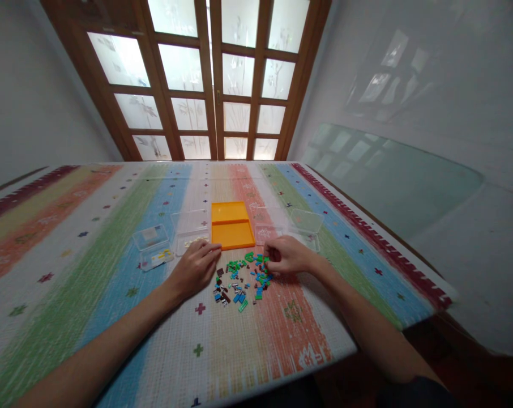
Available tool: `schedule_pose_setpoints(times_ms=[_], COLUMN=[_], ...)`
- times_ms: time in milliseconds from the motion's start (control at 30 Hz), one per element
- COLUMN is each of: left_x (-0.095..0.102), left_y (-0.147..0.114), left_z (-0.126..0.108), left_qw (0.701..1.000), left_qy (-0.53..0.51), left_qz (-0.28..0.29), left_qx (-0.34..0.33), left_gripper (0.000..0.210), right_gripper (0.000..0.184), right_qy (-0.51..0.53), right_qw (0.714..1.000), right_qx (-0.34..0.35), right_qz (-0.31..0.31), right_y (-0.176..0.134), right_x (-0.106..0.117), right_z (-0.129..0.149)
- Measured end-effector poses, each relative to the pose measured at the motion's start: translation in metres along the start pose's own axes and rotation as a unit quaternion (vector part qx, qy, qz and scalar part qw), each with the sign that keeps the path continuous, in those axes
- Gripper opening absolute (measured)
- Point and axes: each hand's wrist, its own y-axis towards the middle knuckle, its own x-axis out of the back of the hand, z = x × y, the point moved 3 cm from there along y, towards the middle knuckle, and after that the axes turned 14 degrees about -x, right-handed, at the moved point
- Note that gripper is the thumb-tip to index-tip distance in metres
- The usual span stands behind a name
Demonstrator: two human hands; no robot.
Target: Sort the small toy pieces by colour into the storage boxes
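A loose pile of small building bricks (240, 297) in green, blue, brown and white lies on the striped tablecloth. My left hand (198, 263) rests at the pile's upper left, fingers stretched out, with the fingertips by the near left corner of an open orange box (233, 235). Over the right edge of the pile, my right hand (287, 255) has its fingers curled and the thumb and forefinger pinched together. Whatever may be between those fingertips is too small to make out.
Left of the orange box stand two open clear plastic boxes: one with white pieces (193, 241), the other with yellow and white pieces (157, 258). More open clear boxes (306, 221) stand on the right, partly behind my right hand. The table's near edge (324, 362) runs below.
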Motion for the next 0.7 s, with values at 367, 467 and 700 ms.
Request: schedule_pose_setpoints(times_ms=[367,467,700], left_x=[0.001,0.001,-0.001], left_y=[0.002,0.002,0.002], left_z=[0.000,0.000,0.000], left_qw=[1.000,1.000,1.000], left_qy=[0.002,-0.006,-0.016], left_qz=[-0.001,0.001,0.005], left_qx=[-0.004,0.001,0.018], left_gripper=[0.018,0.019,0.019], right_gripper=[0.008,0.008,0.006], right_qy=[0.191,0.196,0.088], right_qw=[0.980,0.979,0.992], right_qx=[0.025,0.016,0.035], right_qz=[-0.054,-0.062,-0.083], right_y=[0.020,0.036,0.078], right_x=[-0.004,-0.002,0.006], right_z=[0.007,0.014,0.040])
